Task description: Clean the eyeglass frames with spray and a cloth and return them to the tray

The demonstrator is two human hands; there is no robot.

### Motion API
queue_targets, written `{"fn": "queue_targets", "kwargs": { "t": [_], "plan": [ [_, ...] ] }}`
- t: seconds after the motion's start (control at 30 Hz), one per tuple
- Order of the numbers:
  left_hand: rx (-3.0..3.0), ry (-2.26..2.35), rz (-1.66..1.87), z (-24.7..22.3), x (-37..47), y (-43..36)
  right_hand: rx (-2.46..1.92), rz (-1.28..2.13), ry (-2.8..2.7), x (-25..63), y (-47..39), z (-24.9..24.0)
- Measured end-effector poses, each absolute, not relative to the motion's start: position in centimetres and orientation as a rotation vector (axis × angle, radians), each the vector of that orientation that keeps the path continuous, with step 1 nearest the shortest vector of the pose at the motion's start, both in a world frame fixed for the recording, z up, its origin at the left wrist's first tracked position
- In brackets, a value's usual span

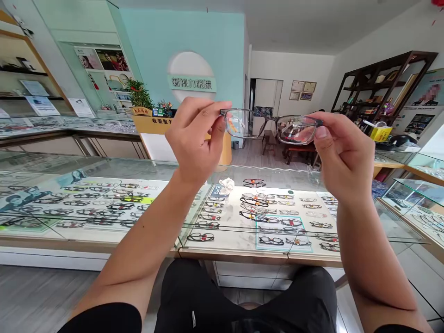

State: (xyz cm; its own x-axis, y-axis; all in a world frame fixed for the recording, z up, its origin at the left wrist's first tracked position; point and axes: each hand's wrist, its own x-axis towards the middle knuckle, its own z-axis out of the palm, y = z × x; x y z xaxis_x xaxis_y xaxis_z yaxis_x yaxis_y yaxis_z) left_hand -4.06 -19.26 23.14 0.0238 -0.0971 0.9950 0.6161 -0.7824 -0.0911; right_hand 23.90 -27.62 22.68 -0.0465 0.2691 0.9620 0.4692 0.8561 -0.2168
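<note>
A pair of eyeglasses with a dark, partly clear frame is held up at eye level in front of me. Closed at the frame's left corner are the thumb and fingers of my left hand. My right hand pinches the opposite corner between thumb and fingers. Both lenses face me, and the room shows through them. The frame is nearly level, well above the glass display counter.
Many eyeglasses lie inside the glass counter. On its top are a crumpled white tissue and black-framed glasses. Behind stand a reception desk, plants and a dark wooden shelf. Another glass case is at the right.
</note>
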Motion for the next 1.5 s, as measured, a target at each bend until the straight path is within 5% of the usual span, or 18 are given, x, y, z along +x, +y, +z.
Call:
{"fn": "queue_targets", "kwargs": {
  "t": [1.5],
  "plan": [
    [-1.624,-0.496,-1.850,24.8,-3.1,-17.7,-0.440,-0.274,-1.568,23.1,-25.6,24.3]
  ]
}}
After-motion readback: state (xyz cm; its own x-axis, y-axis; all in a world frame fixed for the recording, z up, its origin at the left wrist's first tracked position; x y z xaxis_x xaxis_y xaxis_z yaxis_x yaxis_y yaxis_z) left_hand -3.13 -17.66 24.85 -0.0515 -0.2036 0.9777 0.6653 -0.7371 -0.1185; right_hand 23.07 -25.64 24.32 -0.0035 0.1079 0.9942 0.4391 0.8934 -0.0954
